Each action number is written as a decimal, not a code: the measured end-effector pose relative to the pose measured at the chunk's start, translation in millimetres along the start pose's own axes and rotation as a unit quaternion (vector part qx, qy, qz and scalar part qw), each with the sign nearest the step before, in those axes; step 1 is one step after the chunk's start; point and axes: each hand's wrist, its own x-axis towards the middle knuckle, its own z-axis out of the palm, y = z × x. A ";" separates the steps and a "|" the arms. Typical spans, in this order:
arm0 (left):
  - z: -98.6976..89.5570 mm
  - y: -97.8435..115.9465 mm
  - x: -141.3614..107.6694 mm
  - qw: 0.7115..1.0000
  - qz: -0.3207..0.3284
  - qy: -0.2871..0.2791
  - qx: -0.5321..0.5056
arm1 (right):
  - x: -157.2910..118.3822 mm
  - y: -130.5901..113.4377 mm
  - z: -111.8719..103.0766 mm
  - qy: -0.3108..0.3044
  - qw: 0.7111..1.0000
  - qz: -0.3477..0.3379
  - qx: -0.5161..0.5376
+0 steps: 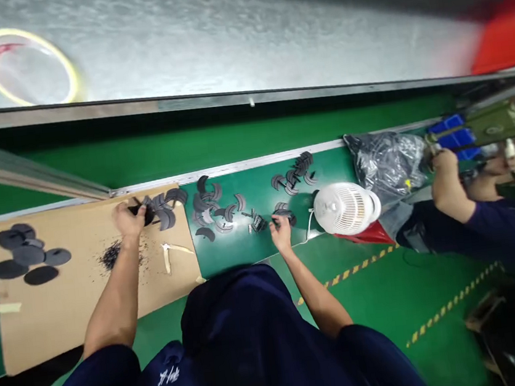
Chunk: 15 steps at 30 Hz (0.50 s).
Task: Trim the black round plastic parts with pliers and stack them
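Observation:
My left hand (129,220) is closed round a black piece (148,214) above the cardboard sheet, beside a cluster of dark curved pieces (164,210). My right hand (281,233) is over the green table, its fingers pinched at a small stack of dark curved pieces (283,210). Between my hands lie many loose crescent pieces (217,210) and a group of small dark bits (257,221). Dark round discs (40,275) rest on the left of the cardboard, and black crumbs (111,255) are scattered near my left forearm.
A white fan (347,209) stands right of my right hand, beside a dark plastic bag (388,162). Another person's arm (452,189) reaches in at the right. A metal shelf (241,46) spans above, bearing a tape roll (72,78). The cardboard sheet (79,300) covers the table's left.

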 end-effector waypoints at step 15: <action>187.2 149.0 -208.4 0.871 0.287 -0.381 0.114 | 6.5 71.9 -7.0 0.062 0.989 0.126 0.041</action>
